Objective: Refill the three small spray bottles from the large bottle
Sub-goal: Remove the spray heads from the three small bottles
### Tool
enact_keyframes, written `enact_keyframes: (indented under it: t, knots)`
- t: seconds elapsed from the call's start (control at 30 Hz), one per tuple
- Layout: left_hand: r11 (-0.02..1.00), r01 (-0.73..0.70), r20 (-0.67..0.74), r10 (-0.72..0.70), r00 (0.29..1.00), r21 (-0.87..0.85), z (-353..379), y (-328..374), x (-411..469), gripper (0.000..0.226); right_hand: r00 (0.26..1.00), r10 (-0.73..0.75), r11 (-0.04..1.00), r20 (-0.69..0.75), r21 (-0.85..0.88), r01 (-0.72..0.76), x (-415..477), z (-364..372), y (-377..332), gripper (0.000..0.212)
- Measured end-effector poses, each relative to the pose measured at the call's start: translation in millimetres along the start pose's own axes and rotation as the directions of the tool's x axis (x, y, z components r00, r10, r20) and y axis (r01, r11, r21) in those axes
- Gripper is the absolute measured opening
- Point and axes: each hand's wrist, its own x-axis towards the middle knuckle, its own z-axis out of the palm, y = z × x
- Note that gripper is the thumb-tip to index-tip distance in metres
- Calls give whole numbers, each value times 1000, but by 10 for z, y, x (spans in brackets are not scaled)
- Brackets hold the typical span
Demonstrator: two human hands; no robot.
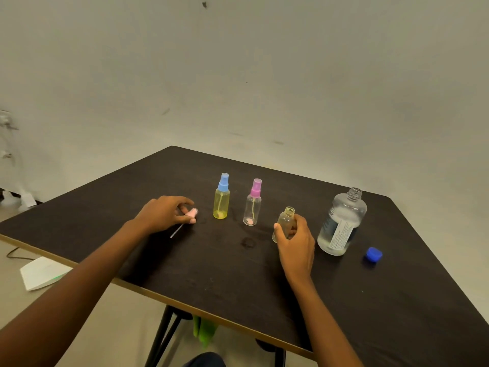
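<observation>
Head cam: right hand [295, 242] grips the open small bottle [286, 221], big bottle [344, 223] at its 3 o'clock; left hand [161, 213] pinches the pink sprayer [191, 213] over at 9 o'clock.

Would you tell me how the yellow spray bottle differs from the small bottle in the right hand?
The yellow spray bottle has its blue sprayer on; the held bottle has a bare, open neck. The yellow spray bottle stands untouched; the held bottle is gripped by the right hand. Both are upright.

Matt dark wood-grain table [238, 274]; clear glossy plastic large bottle [344, 218] and spray bottles [221, 205]
</observation>
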Motion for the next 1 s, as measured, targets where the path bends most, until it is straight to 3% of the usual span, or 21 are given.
enact_keyframes:
  t: [0.17, 0.47, 0.53, 0.63, 0.7, 0.73, 0.8, 0.9, 1.0]
  knots:
    - [999, 19, 19, -18, 1000, -37, 1, -15, 4, 53, 998, 42, 999, 47, -20, -41, 6, -18, -9, 51]
    - [995, 94, -11, -94, 996, -30, -12, 45, -13, 48, 994, 58, 997, 88, -54, -53, 9, -6, 24, 58]
    - [992, 99, -224, -113, 968, -75, -5, 110, -44, 45, 994, 54, 997, 92, -61, -49, 13, -9, 29, 59]
    - [972, -76, -647, -89, 757, -222, -10, 367, -134, 29, 992, 56, 998, 114, -43, -51, 19, -10, 38, 66]
    - [926, -224, -741, -82, 666, -304, -29, 619, -164, 22, 990, 56, 998, 131, 3, -57, 16, -9, 35, 76]
    - [886, -293, -740, -81, 668, -361, -30, 751, -154, 22, 990, 51, 998, 130, 28, -55, 12, -8, 27, 80]
    - [786, -358, -670, -94, 736, -504, 9, 1005, -105, 29, 994, 37, 996, 102, 81, -45, 0, -12, 9, 84]
    - [677, -262, -456, -122, 882, -688, 186, 1308, 61, 47, 998, 3, 992, 56, 128, -10, -13, -11, -12, 86]
    - [699, -158, -311, -98, 945, -698, 431, 1464, 235, 61, 997, -72, 992, 11, 103, 71, -24, 3, -24, 87]
